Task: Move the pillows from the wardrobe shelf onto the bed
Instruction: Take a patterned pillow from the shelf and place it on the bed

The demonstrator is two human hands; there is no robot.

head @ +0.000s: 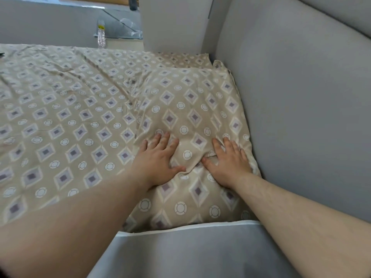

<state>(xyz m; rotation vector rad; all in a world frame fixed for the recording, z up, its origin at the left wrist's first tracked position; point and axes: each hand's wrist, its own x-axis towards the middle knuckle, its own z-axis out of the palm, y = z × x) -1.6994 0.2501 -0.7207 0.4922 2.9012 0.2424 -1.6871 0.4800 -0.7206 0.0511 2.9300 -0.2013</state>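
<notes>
We press 1 pillow (192, 121) flat at the head corner of the bed (60, 109), tight against the grey headboard (301, 117), likely to settle it squarely in place. Our left hand (158, 159) and right hand (228, 161) lie palm-down on its near half, fingers (166, 137) spread open, gripping nothing. The pillow sits directly under them, bunching slightly between the thumbs. A 2nd pillow may lie beyond; we cannot tell.

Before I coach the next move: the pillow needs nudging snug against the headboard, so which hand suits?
Probably the left hand: it lies on the pillow side away from the headboard, so it can push toward it.
</notes>
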